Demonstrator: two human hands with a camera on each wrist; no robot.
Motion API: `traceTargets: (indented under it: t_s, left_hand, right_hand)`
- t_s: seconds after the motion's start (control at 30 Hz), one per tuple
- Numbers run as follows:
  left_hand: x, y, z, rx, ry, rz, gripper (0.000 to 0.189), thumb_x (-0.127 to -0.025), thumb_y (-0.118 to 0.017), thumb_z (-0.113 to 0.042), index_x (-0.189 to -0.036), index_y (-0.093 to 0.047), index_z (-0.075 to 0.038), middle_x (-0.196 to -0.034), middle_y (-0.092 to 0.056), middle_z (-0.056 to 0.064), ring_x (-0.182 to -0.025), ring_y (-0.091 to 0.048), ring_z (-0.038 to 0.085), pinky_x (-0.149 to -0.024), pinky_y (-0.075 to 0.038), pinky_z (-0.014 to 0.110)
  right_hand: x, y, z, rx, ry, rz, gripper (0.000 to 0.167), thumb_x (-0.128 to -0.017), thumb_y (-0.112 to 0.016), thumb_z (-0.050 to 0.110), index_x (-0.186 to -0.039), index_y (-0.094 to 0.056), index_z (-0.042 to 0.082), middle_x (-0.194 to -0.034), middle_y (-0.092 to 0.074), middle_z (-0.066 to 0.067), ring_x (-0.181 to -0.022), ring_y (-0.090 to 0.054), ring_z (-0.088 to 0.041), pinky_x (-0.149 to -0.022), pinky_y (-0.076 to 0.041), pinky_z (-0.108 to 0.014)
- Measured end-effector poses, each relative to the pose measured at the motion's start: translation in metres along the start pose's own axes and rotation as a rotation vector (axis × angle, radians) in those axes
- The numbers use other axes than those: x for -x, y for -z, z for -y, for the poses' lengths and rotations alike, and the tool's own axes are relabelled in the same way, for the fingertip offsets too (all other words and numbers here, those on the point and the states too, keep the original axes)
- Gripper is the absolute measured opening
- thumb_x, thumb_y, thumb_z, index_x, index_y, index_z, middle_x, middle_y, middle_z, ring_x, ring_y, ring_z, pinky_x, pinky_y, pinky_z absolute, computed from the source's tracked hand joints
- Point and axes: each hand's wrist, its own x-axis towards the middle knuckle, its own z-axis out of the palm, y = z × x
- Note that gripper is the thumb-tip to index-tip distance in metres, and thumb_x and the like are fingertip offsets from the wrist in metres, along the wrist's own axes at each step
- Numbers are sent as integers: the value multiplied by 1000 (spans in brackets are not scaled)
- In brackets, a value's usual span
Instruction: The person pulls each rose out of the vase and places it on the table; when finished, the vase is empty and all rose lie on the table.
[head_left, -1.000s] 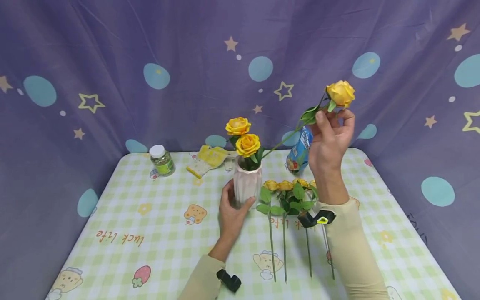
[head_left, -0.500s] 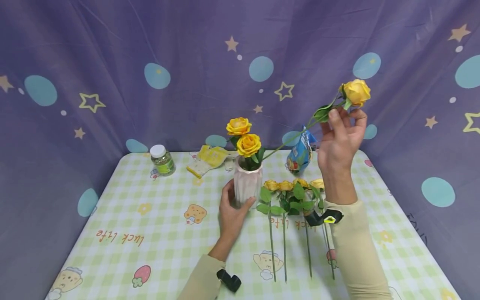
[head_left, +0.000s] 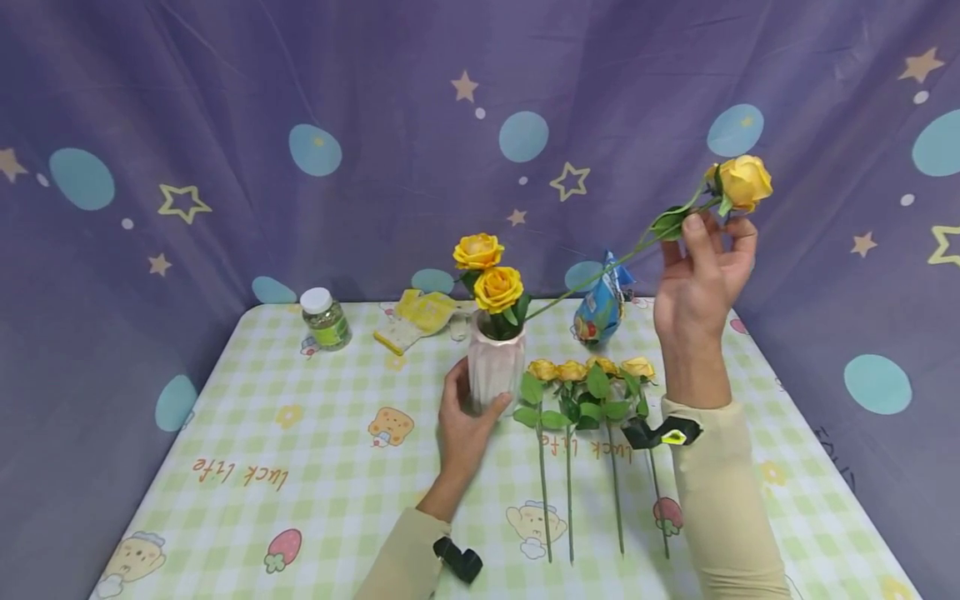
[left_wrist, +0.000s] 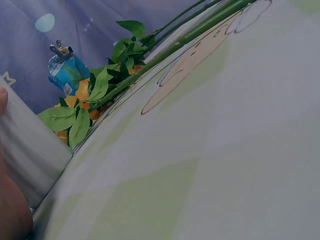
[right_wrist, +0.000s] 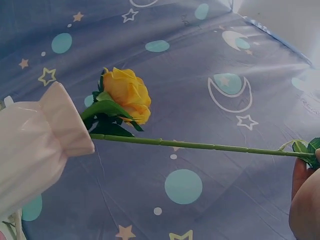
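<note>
My left hand (head_left: 467,437) grips the lower part of a white ribbed vase (head_left: 495,375), which stands upright on the table. Two yellow roses (head_left: 497,288) stand in the vase with their blooms above its mouth. Up at the right, my right hand (head_left: 705,275) pinches a third yellow rose (head_left: 746,182) just below its bloom. The stem (right_wrist: 200,146) of this rose slants down to the left, and its lower end is at the vase mouth in the right wrist view. In the left wrist view the vase (left_wrist: 27,150) shows at the left edge beside my hand.
Several yellow roses (head_left: 572,372) lie in a row right of the vase, stems toward me. Behind stand a blue pouch (head_left: 597,308), a jar with a white lid (head_left: 326,321) and a yellow-and-white packet (head_left: 420,317). A patterned curtain (head_left: 375,208) hangs behind the checked table (head_left: 330,517).
My right hand has moved to the right with the rose, and its stem has tilted lower and slid outward at the vase mouth. My left hand and the vase have stayed put.
</note>
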Motion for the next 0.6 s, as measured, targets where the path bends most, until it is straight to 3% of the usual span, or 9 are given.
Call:
traceTargets:
  t_s: [0.3, 0.6]
  left_hand:
    - [-1, -2, 2, 19, -20, -4, 79, -89, -95, -15, -157, -56, -15, -158, -61, 8, -148, -56, 30, -128, -38, 54]
    - [0, 0, -1, -24, 6, -4, 81, -89, -96, -23, -158, -54, -18, -160, -60, 6, -149, -55, 29, -129, -37, 55]
  right_hand:
    - [-5, 7, 5, 55, 34, -2, 32, -94, -72, -18, -107, -55, 5, -100, -68, -13, -87, -71, -25, -73, -63, -33]
    - [-5, 13, 8, 129, 30, 17, 34, -93, -74, -16, -102, -52, 7, -96, -69, -9, -87, -71, -21, -73, -63, -31]
